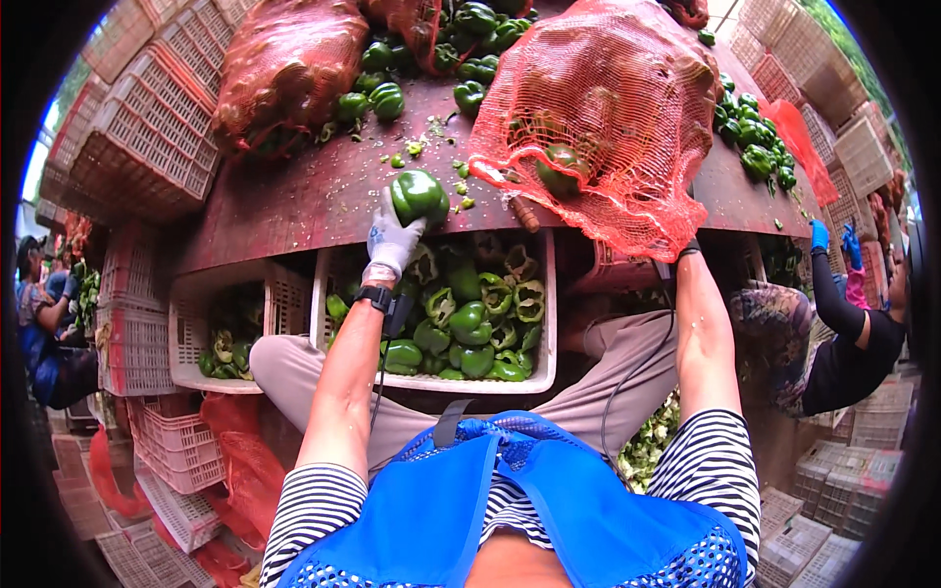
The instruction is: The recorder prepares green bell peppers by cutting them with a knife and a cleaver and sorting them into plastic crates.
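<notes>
My left hand (394, 235), in a pale glove, grips a whole green bell pepper (420, 199) at the table's near edge. Below it stands a white plastic crate (438, 384) of green peppers, many cut open and hollow. My right forearm (702, 318) reaches to a red mesh bag (615, 108) full of peppers; the loose mesh hides that hand and its fingers. One pepper (562, 169) shows at the bag's mouth. Left of the bag's mouth, a brown wooden handle (525, 215) lies on the reddish table (284, 211).
Another full mesh bag (291, 69) and loose peppers (387, 100) lie on the table. A second crate (183, 328) stands at left, below stacked crates (147, 127). Pepper scraps (652, 443) lie by my right leg. Other people work at far left (49, 314) and right (863, 338).
</notes>
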Demonstrator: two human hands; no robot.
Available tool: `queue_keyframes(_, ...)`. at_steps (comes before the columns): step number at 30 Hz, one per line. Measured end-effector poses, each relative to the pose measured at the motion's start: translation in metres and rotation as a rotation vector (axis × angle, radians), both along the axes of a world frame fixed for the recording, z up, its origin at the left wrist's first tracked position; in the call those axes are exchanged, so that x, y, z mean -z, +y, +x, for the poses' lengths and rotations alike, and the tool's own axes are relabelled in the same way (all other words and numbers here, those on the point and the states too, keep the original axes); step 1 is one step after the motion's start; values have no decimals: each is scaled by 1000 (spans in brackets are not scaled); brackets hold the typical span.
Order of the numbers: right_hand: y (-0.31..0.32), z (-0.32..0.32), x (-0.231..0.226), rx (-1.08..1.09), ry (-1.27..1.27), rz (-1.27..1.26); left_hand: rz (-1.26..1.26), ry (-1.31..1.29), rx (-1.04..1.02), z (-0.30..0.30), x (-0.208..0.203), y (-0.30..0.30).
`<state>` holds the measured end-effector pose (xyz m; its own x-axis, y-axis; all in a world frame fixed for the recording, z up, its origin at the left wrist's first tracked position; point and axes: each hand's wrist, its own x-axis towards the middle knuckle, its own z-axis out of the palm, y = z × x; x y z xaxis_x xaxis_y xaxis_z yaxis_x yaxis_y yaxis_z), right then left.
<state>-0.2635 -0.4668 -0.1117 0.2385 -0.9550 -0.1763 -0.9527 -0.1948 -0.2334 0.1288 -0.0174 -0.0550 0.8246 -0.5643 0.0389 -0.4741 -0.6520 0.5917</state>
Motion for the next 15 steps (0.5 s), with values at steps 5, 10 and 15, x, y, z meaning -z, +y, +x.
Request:
queue_keyframes(5,33,-62,-77,360,-1026,253,-174,-22,41,11,9,8)
queue_keyframes(10,200,-29,-225,-187,-1365,-172,-290,132,-68,18,6,10)
queue_keyframes(15,323,84,-267,-433,-1240,132,-309,132,-104,10,-6,6)
